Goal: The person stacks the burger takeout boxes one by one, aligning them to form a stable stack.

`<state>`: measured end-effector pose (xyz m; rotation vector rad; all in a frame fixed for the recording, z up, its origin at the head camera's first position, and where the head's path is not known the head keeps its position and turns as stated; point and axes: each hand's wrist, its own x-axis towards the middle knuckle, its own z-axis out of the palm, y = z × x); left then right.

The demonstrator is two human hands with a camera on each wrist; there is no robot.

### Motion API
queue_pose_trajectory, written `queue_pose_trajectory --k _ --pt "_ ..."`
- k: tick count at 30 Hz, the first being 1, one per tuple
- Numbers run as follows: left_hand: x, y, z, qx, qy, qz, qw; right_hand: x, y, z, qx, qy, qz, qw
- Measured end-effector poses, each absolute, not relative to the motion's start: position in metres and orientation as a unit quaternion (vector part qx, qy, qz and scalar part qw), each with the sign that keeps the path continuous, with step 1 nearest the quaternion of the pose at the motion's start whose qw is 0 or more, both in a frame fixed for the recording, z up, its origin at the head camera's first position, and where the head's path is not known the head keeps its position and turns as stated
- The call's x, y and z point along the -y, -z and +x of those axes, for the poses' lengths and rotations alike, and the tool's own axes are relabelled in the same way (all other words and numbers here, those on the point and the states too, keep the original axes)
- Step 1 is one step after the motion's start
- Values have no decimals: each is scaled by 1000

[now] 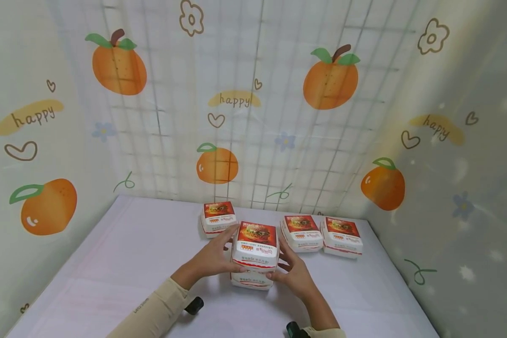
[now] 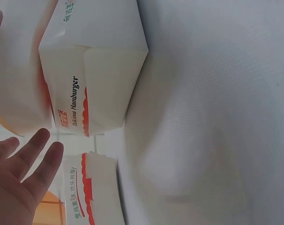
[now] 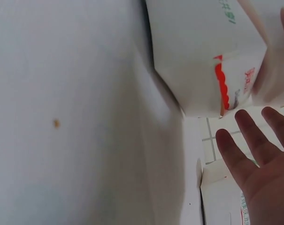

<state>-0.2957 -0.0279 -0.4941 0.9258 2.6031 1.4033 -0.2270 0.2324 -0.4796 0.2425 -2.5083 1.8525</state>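
Observation:
A white hamburger box (image 1: 255,248) with a red burger picture on its lid is held between both hands at the middle of the table. Directly beneath it, a second hamburger box (image 1: 252,280) sits on the tabletop, mostly covered from above. My left hand (image 1: 211,257) grips the upper box from the left, its thumb at the front lower edge. On the opposite side my right hand (image 1: 295,274) grips the same box, thumb also in front. Both wrist views show the lower box (image 2: 95,84) close under the upper one; whether they touch cannot be told.
Behind the left hand stands another hamburger box (image 1: 218,220). Two more, a hamburger box (image 1: 302,233) and its neighbour box (image 1: 342,238), stand side by side at the back right. A fruit-printed curtain (image 1: 173,141) surrounds the white table (image 1: 122,263).

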Motion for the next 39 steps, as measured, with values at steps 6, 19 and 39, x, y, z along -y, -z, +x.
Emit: queue_pose_trajectory --k 6,19,39 --pt "30 492 -294 -839 -457 296 23 -235 489 -233 798 -597 83 8" --pt "47 492 -288 -872 -399 285 12 -238 510 -241 811 -579 74 42" --pt "91 502 -328 -906 -374 200 16 -231 498 -235 816 -572 60 63"
